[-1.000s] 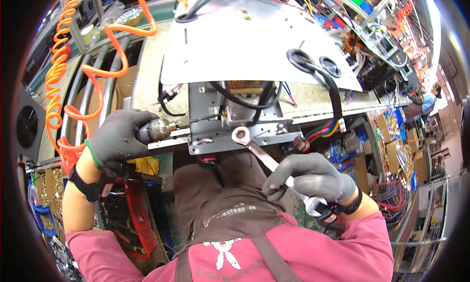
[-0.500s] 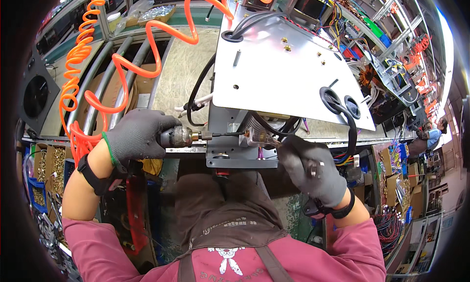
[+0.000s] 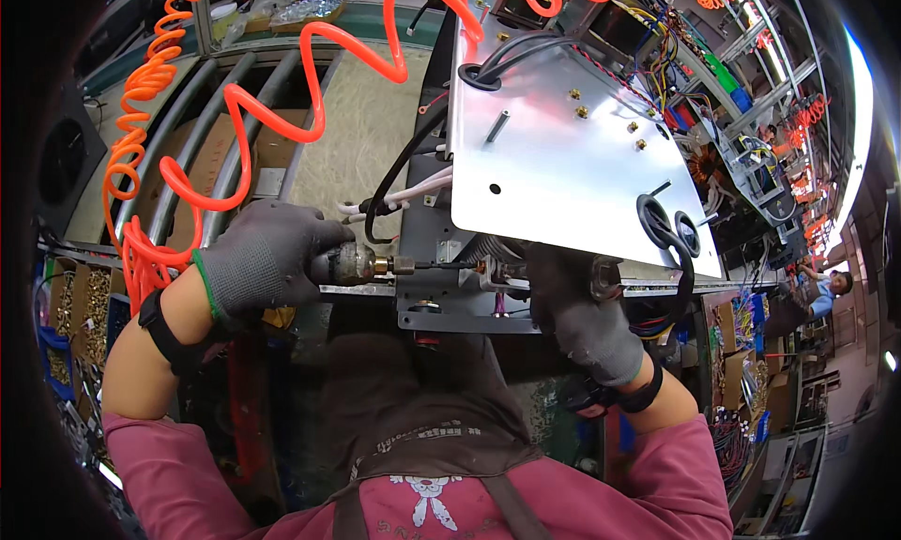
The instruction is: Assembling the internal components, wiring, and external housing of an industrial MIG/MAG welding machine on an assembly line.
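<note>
My left hand point(image 3: 267, 254), in a grey knit glove, is wrapped round a pneumatic screwdriver point(image 3: 352, 264). The tool lies level, its long bit point(image 3: 439, 265) pointing right to a small metal bracket point(image 3: 488, 273) on a dark chassis point(image 3: 446, 319). Above the bracket rises a bright metal plate point(image 3: 554, 165) with studs and grommeted holes. My right hand point(image 3: 596, 334), gloved too, reaches up beside the bracket at the plate's lower edge. Its fingers are dark and partly hidden there, so whether they grip anything is unclear.
An orange coiled air hose point(image 3: 314, 80) loops over the left side. Rollers point(image 3: 267, 90) lie behind my left hand. Black cables point(image 3: 678, 277) hang from the plate near my right hand. Bins of screws point(image 3: 89, 305) stand at far left; a person point(image 3: 818, 291) is at far right.
The plate and chassis appear farther right and slightly lower in view. My right hand has moved in closer beneath the plate's edge. The screwdriver bit stays at the bracket.
</note>
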### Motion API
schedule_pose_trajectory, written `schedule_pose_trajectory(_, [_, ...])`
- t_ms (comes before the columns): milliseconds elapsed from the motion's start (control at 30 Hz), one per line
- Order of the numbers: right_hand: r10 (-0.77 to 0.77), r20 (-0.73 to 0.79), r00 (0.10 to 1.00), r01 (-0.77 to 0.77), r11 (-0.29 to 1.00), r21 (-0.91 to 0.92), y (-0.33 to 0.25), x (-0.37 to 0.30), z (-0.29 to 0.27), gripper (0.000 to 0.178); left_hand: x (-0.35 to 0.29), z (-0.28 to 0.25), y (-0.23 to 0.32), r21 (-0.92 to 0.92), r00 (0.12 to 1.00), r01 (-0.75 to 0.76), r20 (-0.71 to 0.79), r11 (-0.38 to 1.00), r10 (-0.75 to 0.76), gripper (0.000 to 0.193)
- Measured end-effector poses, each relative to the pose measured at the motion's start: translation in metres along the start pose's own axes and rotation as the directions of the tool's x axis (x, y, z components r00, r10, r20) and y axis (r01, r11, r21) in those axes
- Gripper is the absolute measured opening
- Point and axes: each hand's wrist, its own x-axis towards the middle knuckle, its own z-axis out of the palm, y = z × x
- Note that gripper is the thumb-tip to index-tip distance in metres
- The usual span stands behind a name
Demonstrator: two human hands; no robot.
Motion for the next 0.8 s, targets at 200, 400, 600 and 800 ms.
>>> schedule_pose_trajectory(200, [0.038, -0.122, 0.992, -0.020, 0.989, 0.145, 0.005, 0.000, 0.015, 0.026, 0.002, 0.007, -0.004, -0.013, 0.999, -0.039, -0.028, 0.999, 0.038, 0.045])
schedule_pose_trajectory(400, [0.022, -0.154, 0.988, -0.002, 0.991, 0.133, 0.007, -0.001, 0.020, 0.024, 0.006, 0.010, -0.003, 0.008, 0.999, -0.041, -0.007, 0.999, 0.041, 0.035])
schedule_pose_trajectory(600, [0.190, 0.040, 0.981, -0.194, 0.971, 0.141, 0.035, -0.011, 0.014, 0.049, 0.010, 0.008, -0.001, 0.092, 0.997, -0.073, -0.034, 0.993, 0.076, 0.035])
schedule_pose_trajectory(800, [-0.044, -0.055, 0.998, 0.062, 0.913, 0.402, 0.046, -0.016, 0.021, 0.042, 0.011, 0.012, 0.001, 0.098, 0.997, -0.068, -0.027, 0.993, 0.071, 0.033])
